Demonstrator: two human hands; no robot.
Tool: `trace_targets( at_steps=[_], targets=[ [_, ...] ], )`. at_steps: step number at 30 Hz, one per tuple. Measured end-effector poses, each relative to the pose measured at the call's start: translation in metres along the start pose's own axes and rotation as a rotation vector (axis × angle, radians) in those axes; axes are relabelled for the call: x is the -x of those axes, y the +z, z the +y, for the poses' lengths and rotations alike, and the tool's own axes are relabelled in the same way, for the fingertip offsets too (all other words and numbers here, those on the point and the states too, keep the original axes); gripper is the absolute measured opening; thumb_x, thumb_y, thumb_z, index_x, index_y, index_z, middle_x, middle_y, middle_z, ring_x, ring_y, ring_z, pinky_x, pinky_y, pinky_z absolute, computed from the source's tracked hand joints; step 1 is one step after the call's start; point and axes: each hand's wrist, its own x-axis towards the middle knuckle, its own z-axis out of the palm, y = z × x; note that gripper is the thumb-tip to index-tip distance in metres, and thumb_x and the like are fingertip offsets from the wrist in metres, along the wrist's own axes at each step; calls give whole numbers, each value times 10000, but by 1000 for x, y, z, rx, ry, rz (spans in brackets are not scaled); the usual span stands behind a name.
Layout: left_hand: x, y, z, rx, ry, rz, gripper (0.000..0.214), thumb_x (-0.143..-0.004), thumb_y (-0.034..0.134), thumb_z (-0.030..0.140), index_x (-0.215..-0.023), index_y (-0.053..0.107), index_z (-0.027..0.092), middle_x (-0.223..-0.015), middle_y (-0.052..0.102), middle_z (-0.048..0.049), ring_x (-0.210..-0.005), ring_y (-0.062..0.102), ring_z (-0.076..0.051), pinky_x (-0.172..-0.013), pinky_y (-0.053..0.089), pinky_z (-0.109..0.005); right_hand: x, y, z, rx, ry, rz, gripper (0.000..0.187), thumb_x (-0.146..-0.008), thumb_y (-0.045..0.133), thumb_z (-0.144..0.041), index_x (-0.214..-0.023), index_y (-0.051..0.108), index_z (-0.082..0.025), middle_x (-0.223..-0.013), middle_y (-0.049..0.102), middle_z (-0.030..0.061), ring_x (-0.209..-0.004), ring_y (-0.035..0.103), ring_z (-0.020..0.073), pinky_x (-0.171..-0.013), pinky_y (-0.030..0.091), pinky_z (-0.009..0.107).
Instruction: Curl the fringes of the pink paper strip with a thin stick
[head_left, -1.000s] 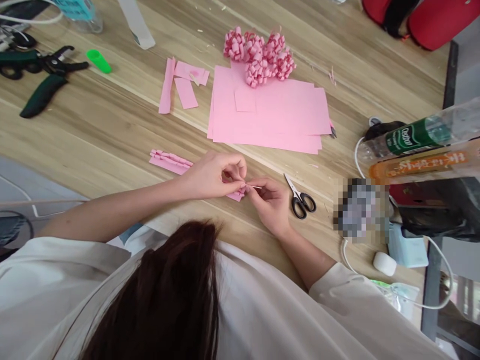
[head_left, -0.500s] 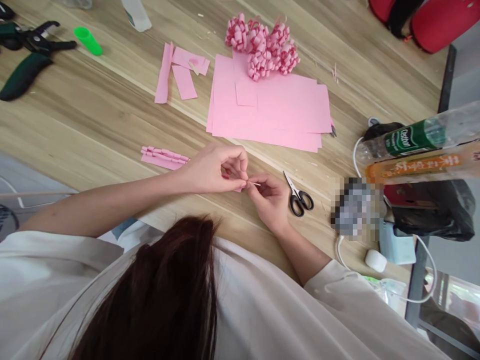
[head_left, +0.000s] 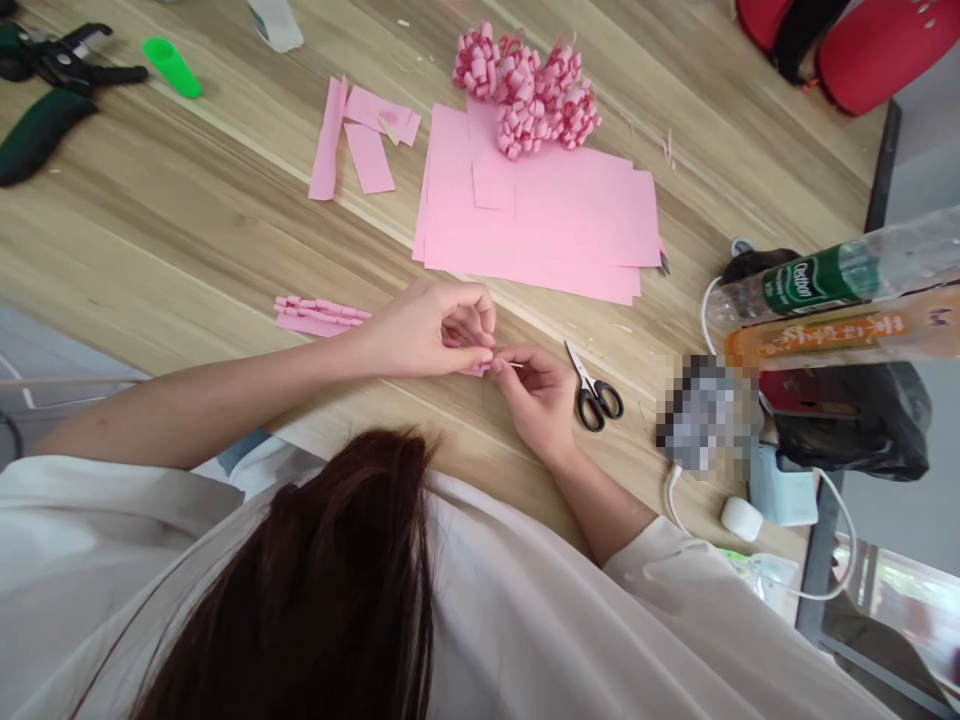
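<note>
My left hand (head_left: 439,325) is closed at the fingertips, pinching a fringed pink paper strip, of which a small bit shows below the thumb. My right hand (head_left: 536,390) meets it, thumb and forefinger closed on a thin pale stick (head_left: 517,365) whose end pokes out past the fingers. A length of pink paper with curled fringe (head_left: 319,315) lies left of my left hand and runs in behind it; whether it joins the pinched bit is hidden. Black-handled scissors (head_left: 592,390) rest partly open just right of my right hand.
Beyond my hands lie pink sheets (head_left: 555,220) bearing a cluster of curled paper flowers (head_left: 525,95). Small pink pieces (head_left: 367,155), a green tube (head_left: 172,68) and pruning shears (head_left: 56,80) are at left. Bottles (head_left: 810,285), a white cable and a blue box (head_left: 784,485) crowd the right.
Both hands stay pinched together in nearly the same place, with slight finger movement. The whole view has shifted a little; nothing is let go or picked up.
</note>
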Motion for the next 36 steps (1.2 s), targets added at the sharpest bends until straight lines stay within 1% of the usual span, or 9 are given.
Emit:
trace_targets(
  at_steps=[6, 12, 20, 23, 26, 28, 31, 33, 36],
  targets=[
    [0, -4, 4, -86, -2, -125, 194, -731, 746, 181, -882, 627, 159, -788, 772, -5, -788, 757, -153, -722, 574, -218, 0, 0, 3, -4, 6, -15, 324, -833, 745, -515, -828, 674, -200, -786, 677, 18, -709, 622, 135, -640, 524, 270],
    [1, -4, 2, -105, -2, -105, 177, -741, 742, 226, -876, 667, 139, -834, 773, -37, -815, 748, -148, -746, 583, -227, 0, 1, 7, -65, -37, -12, 205, -855, 748, -393, -849, 690, -196, -807, 681, 15, -713, 622, 124, -642, 520, 258],
    [-1, -4, 2, -71, -59, -116, 143, -739, 747, 230, -821, 725, 115, -766, 752, -47, -727, 714, -123, -696, 573, -206, 1, 0, 6, -20, -55, -5, 185, -832, 762, -379, -847, 720, -199, -839, 712, 34, -770, 660, 155, -719, 548, 309],
    [-2, -8, 5, -37, -91, -103, 147, -722, 757, 218, -810, 718, 106, -776, 762, -56, -730, 724, -129, -694, 576, -204, -1, -1, 5, -48, -55, 76, 198, -797, 788, -383, -805, 715, -199, -801, 722, 31, -739, 662, 155, -685, 550, 302],
    [-2, -14, 4, -21, -108, -70, 169, -707, 775, 225, -802, 707, 104, -777, 766, -67, -735, 739, -144, -704, 587, -218, -5, -3, 10, -88, -7, 213, 210, -798, 787, -378, -796, 680, -198, -665, 668, -13, -557, 588, 115, -550, 511, 264],
    [-3, -16, 2, -9, -119, -49, 185, -701, 782, 237, -800, 698, 106, -767, 763, -69, -725, 745, -157, -696, 593, -232, -8, -5, 16, -97, -5, 287, 179, -827, 759, -349, -821, 655, -203, -659, 658, -23, -552, 604, 117, -561, 533, 267],
    [-4, -15, -1, -28, -145, -6, 209, -701, 787, 268, -807, 696, 112, -755, 758, -64, -705, 742, -173, -653, 586, -242, -9, -8, 24, -22, -106, 293, 179, -843, 726, -305, -981, 668, -208, -1040, 739, 72, -999, 727, 210, -908, 603, 389],
    [-5, -14, -3, -68, -153, 32, 230, -712, 784, 296, -828, 707, 113, -773, 761, -69, -728, 743, -188, -662, 587, -257, -8, -9, 26, 96, -206, 221, 312, -875, 679, -284, -1179, 651, -219, -1361, 637, 113, -1356, 556, 259, -1147, 465, 493],
    [-5, -18, -5, -155, -91, 28, 283, -780, 734, 341, -958, 736, 121, -922, 781, -89, -874, 751, -212, -807, 598, -313, -5, -9, 25, 276, -362, 150, 417, -945, 585, -259, -1362, 575, -267, -1545, 481, 76, -1528, 307, 258, -1256, 278, 571]
  ],
)
